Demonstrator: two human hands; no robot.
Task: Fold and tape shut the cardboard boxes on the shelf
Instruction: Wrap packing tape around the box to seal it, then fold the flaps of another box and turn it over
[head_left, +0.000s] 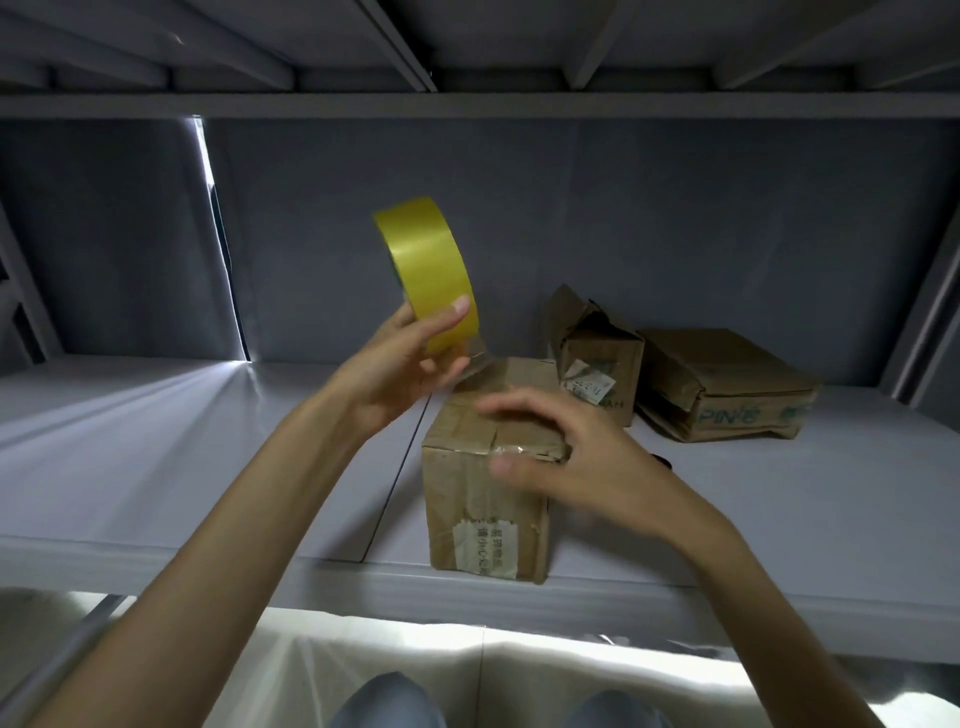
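On the shelf (779, 499), left hand (395, 374) grips tape roll (426, 270) (yellow); right hand (566, 457), fingers spread, presses closed box (483, 499).

I see the left hand (400, 364) holding a yellow tape roll (426, 273) up above a closed brown box (485, 499) on the grey shelf (208, 457). The right hand (561, 457) rests open on the box top. Two more boxes (722, 384) sit behind.

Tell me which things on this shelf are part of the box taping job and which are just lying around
Part of the job:
yellow tape roll, gripped by the left hand
near box, under the right hand
torn box
flattened box

Lying about:
small dark object behind the right hand, too hidden to identify
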